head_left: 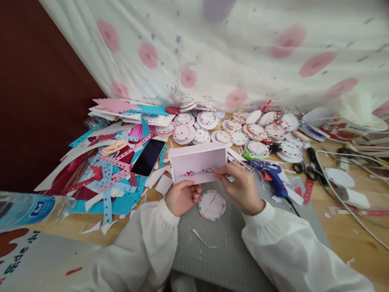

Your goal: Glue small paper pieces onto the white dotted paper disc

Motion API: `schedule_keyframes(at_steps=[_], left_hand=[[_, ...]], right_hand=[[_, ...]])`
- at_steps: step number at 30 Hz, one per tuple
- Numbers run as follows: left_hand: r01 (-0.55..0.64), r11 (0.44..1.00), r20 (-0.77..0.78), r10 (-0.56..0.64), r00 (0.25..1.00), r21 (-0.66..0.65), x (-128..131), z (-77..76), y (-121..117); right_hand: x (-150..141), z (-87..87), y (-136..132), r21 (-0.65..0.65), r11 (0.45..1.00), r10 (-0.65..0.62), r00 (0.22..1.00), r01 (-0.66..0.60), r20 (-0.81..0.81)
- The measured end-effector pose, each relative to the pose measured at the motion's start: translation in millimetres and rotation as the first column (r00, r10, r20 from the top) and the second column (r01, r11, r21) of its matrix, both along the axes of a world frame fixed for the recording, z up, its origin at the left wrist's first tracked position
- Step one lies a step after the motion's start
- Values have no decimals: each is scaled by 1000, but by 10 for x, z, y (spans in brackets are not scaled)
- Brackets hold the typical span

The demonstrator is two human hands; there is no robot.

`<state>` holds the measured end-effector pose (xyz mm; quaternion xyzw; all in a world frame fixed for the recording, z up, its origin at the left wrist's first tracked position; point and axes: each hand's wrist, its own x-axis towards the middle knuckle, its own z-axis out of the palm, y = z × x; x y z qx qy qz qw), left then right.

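A shallow white paper box [197,157] is tilted toward me above the cutting mat, with small red, blue and white bits [194,172] along its bottom. My left hand [183,197] grips its near left edge, thumb on the rim and fingers curled below. At the box's right end my right hand [238,184] has thumb and fingertips pinched together over the bits. What it pinches is too small to make out. Below the box lies a round white disc [212,205] with coloured dots round its rim and a dark slanting line across it.
A grey cutting mat [225,251] lies under my hands. Left are a phone [148,157], paper strips [106,184] and a water bottle [33,209]. Right are a blue glue gun [270,174], scissors [304,169] and cables. Several dotted discs [208,119] pile up behind.
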<state>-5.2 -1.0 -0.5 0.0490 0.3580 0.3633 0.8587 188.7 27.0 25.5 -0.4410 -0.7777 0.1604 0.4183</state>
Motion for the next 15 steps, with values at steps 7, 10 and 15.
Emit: schedule_keyframes(at_steps=[7, 10, 15], left_hand=[[-12, 1000, 35, 12, 999, 15, -4, -4, 2], [-9, 1000, 44, 9, 999, 6, -10, -10, 5], [-4, 1000, 41, 5, 999, -5, -11, -12, 2]], right_hand=[[-64, -72, 80, 88, 995, -63, 974, 45, 216], [-48, -75, 75, 53, 998, -47, 989, 40, 139], [-17, -83, 52, 10, 998, -64, 997, 64, 47]])
